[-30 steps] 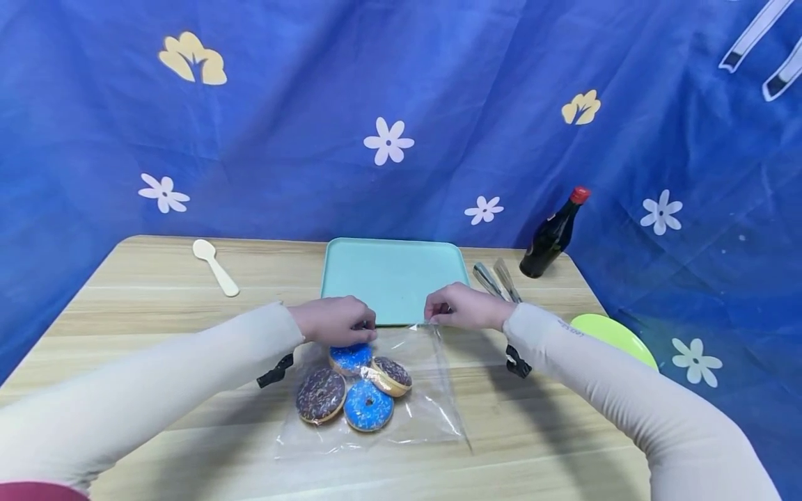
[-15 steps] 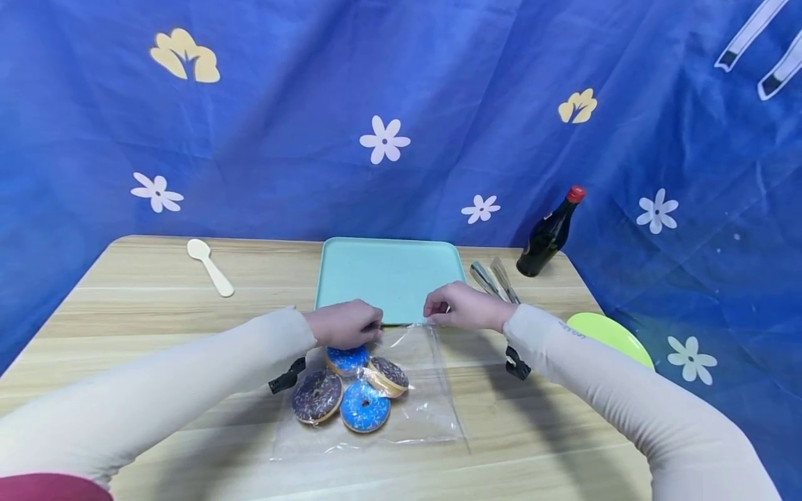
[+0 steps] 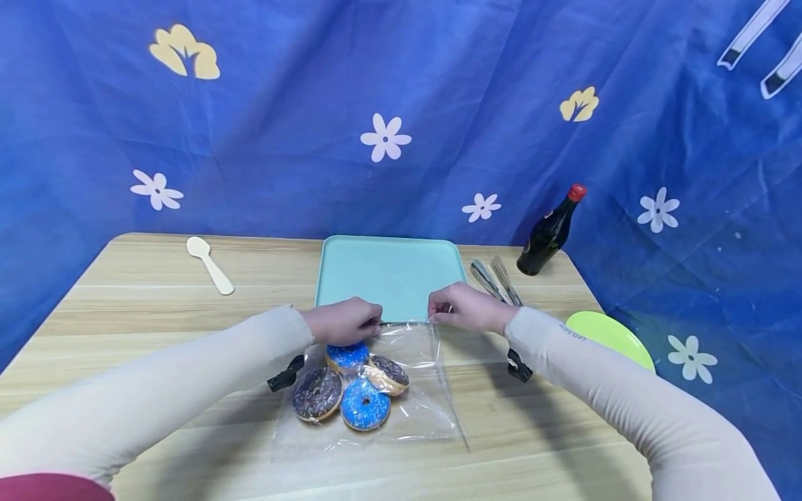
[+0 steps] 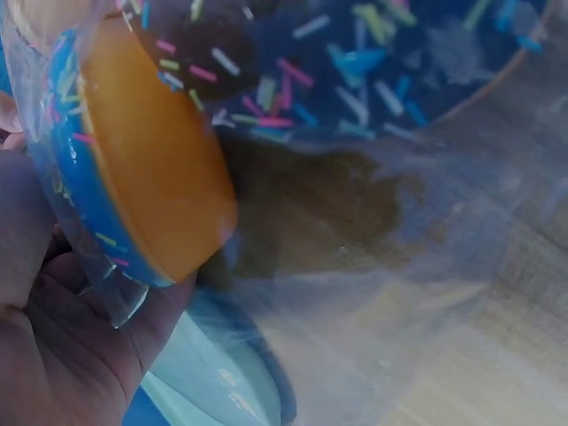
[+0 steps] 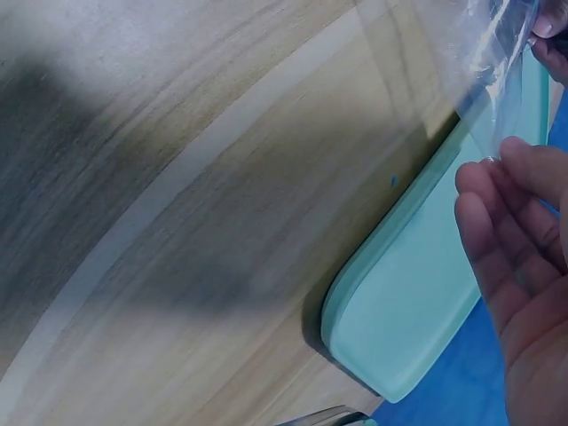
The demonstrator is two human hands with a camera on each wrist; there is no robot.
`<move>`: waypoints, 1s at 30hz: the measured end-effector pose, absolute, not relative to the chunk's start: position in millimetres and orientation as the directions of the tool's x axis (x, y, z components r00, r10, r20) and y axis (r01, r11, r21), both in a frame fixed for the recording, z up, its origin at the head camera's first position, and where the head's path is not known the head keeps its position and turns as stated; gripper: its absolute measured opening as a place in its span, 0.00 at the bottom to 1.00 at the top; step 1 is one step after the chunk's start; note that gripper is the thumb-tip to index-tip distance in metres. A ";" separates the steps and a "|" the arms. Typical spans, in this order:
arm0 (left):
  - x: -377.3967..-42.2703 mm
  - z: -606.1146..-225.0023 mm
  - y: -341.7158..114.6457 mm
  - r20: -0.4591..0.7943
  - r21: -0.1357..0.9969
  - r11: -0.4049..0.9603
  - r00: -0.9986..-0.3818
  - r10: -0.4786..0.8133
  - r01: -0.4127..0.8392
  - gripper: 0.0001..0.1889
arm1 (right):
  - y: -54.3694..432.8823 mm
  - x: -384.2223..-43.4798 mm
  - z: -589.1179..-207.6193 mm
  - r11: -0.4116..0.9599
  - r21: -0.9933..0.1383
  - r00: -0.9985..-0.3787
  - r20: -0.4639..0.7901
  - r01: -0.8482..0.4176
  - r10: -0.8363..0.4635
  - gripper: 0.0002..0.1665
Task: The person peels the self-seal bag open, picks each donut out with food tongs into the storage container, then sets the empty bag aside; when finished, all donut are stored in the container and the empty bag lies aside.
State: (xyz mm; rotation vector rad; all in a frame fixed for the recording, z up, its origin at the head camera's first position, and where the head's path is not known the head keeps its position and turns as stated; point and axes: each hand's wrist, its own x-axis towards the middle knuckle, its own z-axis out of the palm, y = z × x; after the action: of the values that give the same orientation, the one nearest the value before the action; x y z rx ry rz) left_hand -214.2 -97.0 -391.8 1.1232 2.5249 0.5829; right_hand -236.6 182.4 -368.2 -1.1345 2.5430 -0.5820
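A clear plastic bag lies on the table with several sprinkled doughnuts inside, among them a front blue doughnut and a dark brown doughnut. At the bag's far edge, my left hand grips the plastic, its fingertips partly hidden. Close under that hand is another blue doughnut, seen edge-on through the film in the left wrist view. My right hand pinches the bag's far right corner between thumb and forefinger, plain in the right wrist view, where the right fingers curl over the tray's edge area.
Behind the hands lies a light teal tray. A white spoon is at the back left. Metal utensils, a dark bottle with a red cap and a green plate stand or lie to the right.
My left hand has shifted slightly right along the bag's far edge. The bag's upper right part now shows a fold. My right hand keeps its pinch, nearly still.
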 end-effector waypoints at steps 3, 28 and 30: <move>-214.0 -393.3 -97.5 -0.116 0.487 0.607 -0.642 0.758 0.628 0.09 | 184.0 -234.8 -367.7 0.590 -0.470 -0.638 -0.071 -0.656 -0.767 0.05; -209.0 -393.7 -100.5 -0.089 0.496 0.587 -0.635 0.768 0.640 0.08 | 205.7 -228.2 -370.8 0.610 -0.506 -0.704 -0.006 -0.610 -0.710 0.04; -208.4 -393.6 -100.4 -0.090 0.495 0.586 -0.634 0.768 0.641 0.08 | 205.1 -227.3 -370.5 0.617 -0.502 -0.708 -0.013 -0.606 -0.706 0.03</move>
State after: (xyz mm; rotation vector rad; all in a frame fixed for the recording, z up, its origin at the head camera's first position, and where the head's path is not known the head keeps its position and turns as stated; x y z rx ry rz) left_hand -208.4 -100.4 -393.6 1.1539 2.5247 0.6146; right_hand -227.3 205.1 -370.5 -1.0825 2.6322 -0.7002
